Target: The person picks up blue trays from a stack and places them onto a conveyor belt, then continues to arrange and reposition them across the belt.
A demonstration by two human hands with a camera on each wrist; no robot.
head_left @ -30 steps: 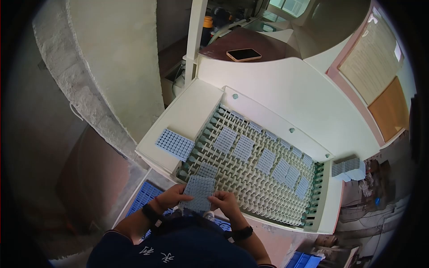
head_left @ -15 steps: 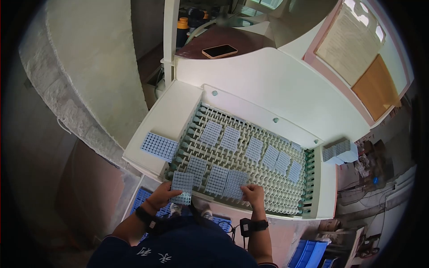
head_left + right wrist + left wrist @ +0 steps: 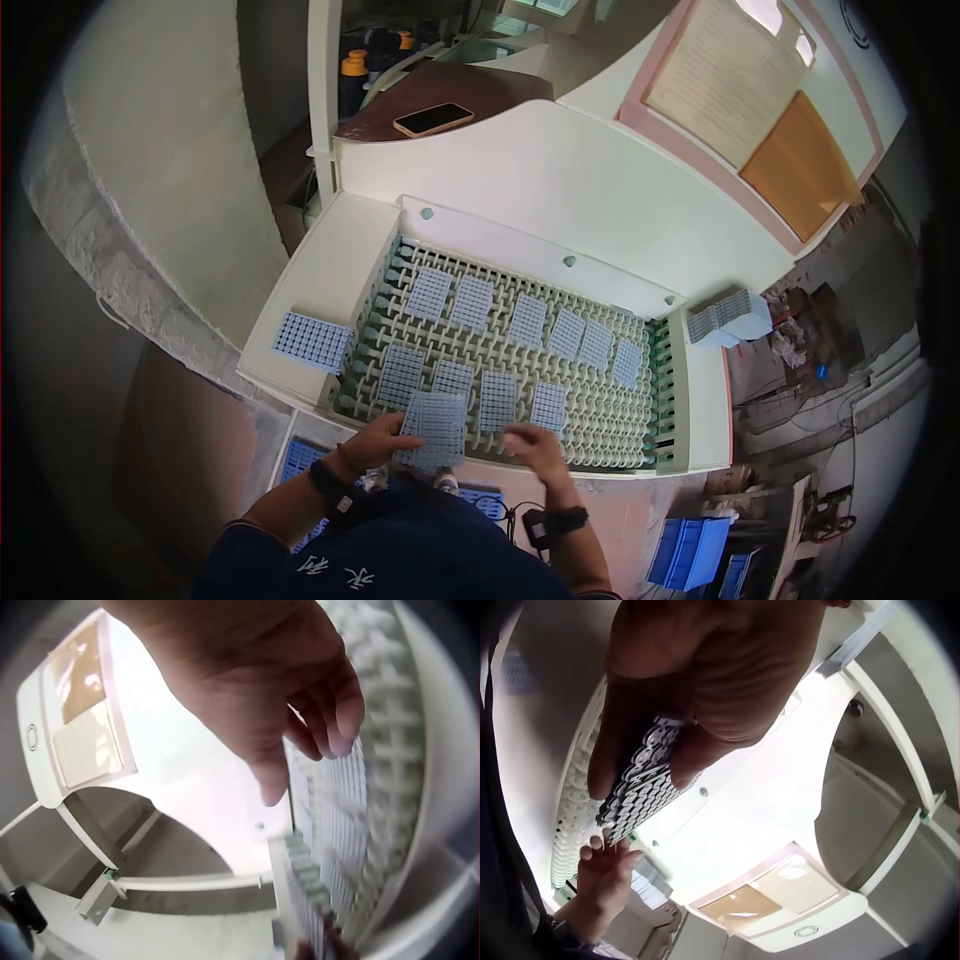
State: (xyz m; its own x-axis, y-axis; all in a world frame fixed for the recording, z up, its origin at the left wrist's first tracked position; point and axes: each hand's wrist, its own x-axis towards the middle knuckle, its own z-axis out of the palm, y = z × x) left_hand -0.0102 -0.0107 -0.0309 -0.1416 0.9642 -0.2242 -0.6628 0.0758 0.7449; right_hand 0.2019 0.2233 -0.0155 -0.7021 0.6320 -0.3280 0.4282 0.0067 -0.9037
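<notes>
In the head view my left hand (image 3: 375,443) grips a small stack of light blue gridded plates (image 3: 436,430) by its left edge, thumb on top. The left wrist view shows this stack (image 3: 641,787) edge-on between thumb and fingers, its cells round. My right hand (image 3: 537,452), slightly blurred, hovers over the front edge of a roller bed (image 3: 600,425) and holds nothing; its fingers are loosely bent in the right wrist view. Just beyond it on the rollers lie a gridded plate (image 3: 548,408) and another plate (image 3: 497,400). More plates form a row farther back.
On the left ledge sits a gridded stack (image 3: 312,342); more stacks (image 3: 728,318) stand on the right ledge. A white panel (image 3: 480,165) rises behind the rollers, with a phone (image 3: 433,120) on the dark surface beyond. Blue crates (image 3: 688,552) are on the floor at right.
My right hand left the held stack, set plates along the front row of the rollers, and has now drawn back empty. My left hand keeps the stack. The head view has shifted.
</notes>
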